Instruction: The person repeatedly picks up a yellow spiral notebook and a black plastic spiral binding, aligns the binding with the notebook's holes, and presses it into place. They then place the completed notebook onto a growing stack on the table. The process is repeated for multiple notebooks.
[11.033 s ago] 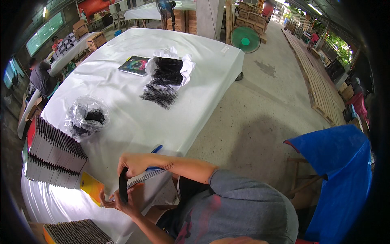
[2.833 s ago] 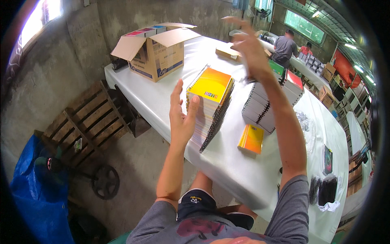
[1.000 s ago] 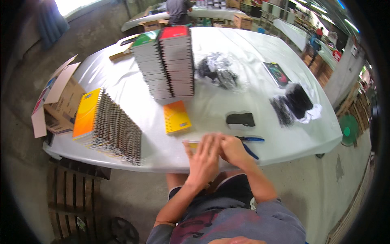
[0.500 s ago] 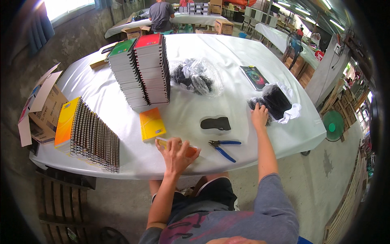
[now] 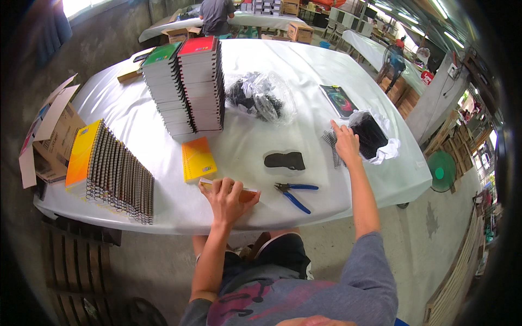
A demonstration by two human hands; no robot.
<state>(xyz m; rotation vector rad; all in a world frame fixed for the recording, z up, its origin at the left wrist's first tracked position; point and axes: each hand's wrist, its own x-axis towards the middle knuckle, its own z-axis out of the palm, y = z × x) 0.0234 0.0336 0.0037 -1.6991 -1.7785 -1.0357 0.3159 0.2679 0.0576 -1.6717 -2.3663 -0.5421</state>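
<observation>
My left hand [image 5: 225, 201] is closed over an orange and yellow notebook [image 5: 249, 194] near the table's front edge, covering most of it. Loose black binding coils [image 5: 330, 142] lie by the fingers of my right hand [image 5: 347, 144]. That hand's index finger is stretched out past them, and the other fingers are partly bent. Just right of it, a bundle of black coils [image 5: 371, 137] sits in white wrapping. Blue-handled cutters [image 5: 296, 190] lie between my hands, with a flat black piece [image 5: 285, 160] beyond them. A yellow spiral notebook [image 5: 199, 159] lies beyond my left hand.
Two tall notebook stacks, one green-topped [image 5: 166, 95] and one red-topped [image 5: 200, 87], stand at the back left. A row of spiral notebooks [image 5: 117, 171] leans at left beside an open carton [image 5: 57, 141]. A clear bag [image 5: 263, 98] holds black coils. A dark-covered notebook [image 5: 338, 101] lies far right.
My right hand has shifted on the coils, its index finger now extended and more of the loose coils showing. My left hand remains on the notebook. The whole view has shifted slightly.
</observation>
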